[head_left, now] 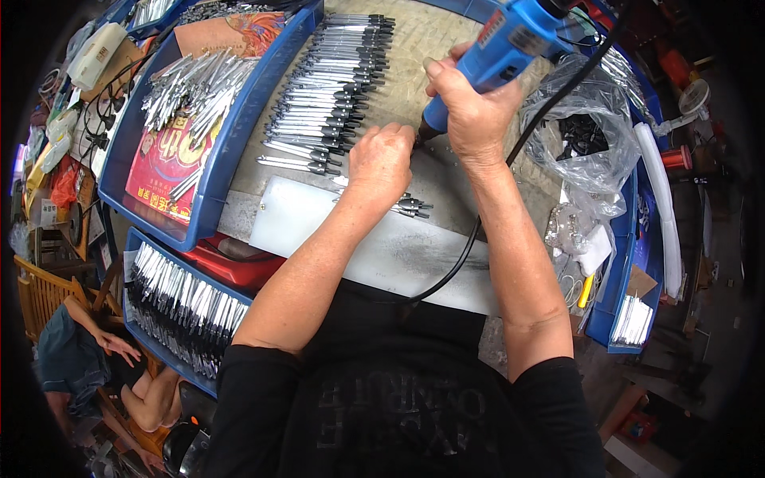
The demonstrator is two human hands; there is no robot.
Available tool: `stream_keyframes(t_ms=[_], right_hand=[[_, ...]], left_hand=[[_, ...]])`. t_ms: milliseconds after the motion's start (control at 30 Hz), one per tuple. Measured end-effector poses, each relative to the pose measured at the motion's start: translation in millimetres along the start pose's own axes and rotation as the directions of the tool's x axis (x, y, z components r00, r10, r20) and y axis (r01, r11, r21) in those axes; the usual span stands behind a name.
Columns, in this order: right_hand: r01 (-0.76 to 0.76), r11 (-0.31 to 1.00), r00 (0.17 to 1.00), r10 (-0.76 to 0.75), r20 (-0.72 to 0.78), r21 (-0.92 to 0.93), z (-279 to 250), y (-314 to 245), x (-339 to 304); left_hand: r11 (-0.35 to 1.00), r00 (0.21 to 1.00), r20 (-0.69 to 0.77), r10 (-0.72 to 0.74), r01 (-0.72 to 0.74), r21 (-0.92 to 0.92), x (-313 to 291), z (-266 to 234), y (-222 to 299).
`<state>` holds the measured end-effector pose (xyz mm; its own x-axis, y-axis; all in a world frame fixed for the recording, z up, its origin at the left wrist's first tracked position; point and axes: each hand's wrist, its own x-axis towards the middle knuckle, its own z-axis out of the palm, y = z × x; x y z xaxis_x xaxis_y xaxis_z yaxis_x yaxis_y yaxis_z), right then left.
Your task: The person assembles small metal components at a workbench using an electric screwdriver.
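Note:
My right hand (480,115) is wrapped round the body of a blue corded power tool (496,49), its dark nose slanting down to the left. Close by that nose, my left hand (381,166) is closed; what its fingers pinch is hidden, with only a dark bit showing at their tips. Beyond and left of this hand, a long row of silver pen-like rods (328,99) with black ends lies on the worn board. A few more such rods (410,207) lie by the left wrist, on a pale plate (351,233) at the bench's near edge.
Left stands a blue bin (213,209) of loose silver rods; below it, another blue bin (179,296) holds black-and-silver ones. At right are a clear plastic bag (550,107) with black parts and a yellow-handled tool (586,291). A black cable (472,239) crosses the bench. Another person's hand (118,346) shows lower left.

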<state>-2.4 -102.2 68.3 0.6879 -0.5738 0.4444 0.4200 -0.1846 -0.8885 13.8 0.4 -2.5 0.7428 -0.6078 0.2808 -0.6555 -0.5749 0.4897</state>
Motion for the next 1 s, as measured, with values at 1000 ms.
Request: stream_keyframes(t_ms=[1000], right_hand=[[0.105,0.989,0.987,-0.092,-0.13,0.1,-25.2,-35.9,-5.5]], left_hand=[[0.998,0.998,-0.018,0.064,-0.064,-0.008,-1.4,1.2,-2.3]])
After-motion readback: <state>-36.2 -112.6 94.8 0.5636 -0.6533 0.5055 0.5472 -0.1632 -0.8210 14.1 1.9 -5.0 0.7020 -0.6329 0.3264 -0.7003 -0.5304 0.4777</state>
